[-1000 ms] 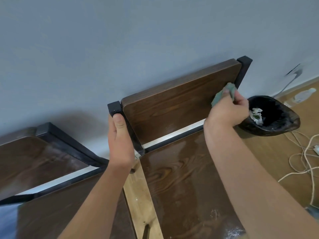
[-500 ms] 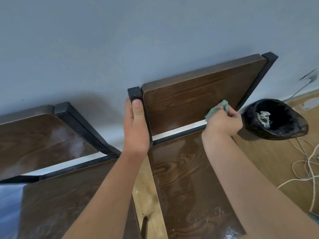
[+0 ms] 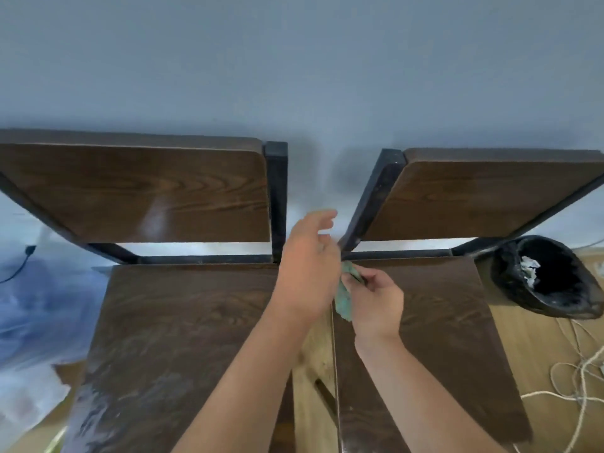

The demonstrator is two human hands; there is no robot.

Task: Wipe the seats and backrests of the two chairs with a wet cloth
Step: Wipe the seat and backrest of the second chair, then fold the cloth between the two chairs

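Note:
Two dark wooden chairs with black metal frames stand side by side against a grey wall. The left chair's backrest (image 3: 140, 194) and seat (image 3: 183, 338) fill the left half; the right chair's backrest (image 3: 483, 197) and seat (image 3: 441, 338) fill the right. My right hand (image 3: 376, 299) is closed on a crumpled green cloth (image 3: 343, 302) over the gap between the seats. My left hand (image 3: 309, 266) hovers just left of the cloth with fingers apart, partly hiding it.
A black bin (image 3: 549, 276) with crumpled paper inside stands right of the right chair. Loose white cord (image 3: 575, 380) lies on the wooden floor at right. Blurred blue-white material (image 3: 36, 322) lies at left, with a dark cable (image 3: 19, 263).
My left hand let go of the right chair's frame post and came to the cloth. My right hand brought the cloth off the right backrest down to the gap. The view swung left.

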